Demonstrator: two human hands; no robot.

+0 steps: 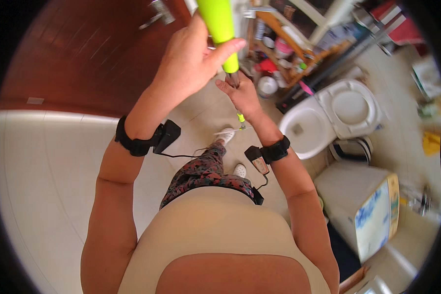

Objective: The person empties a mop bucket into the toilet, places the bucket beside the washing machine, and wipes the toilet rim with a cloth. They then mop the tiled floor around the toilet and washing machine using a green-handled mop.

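Note:
A long mop-like pole (224,34) with a lime-green grip and a grey shaft runs from the top of the view down to the floor. My left hand (191,59) is closed round the upper green grip, its thumb lying across the front. Lower down, my right hand (242,95) wraps the grey shaft just below that grip. At the pole's foot a small lime-green joint (241,118) meets a thin, pale, flat head close to my white shoe (225,134); whether it is a mop or a squeegee is too small to tell.
A white toilet (306,125) with its lid raised stands at the right. Behind it is a cluttered wooden shelf (279,36). A white washing machine (357,196) is at the near right. A dark red door (83,54) fills the far left, beside pale wall tiles (49,161).

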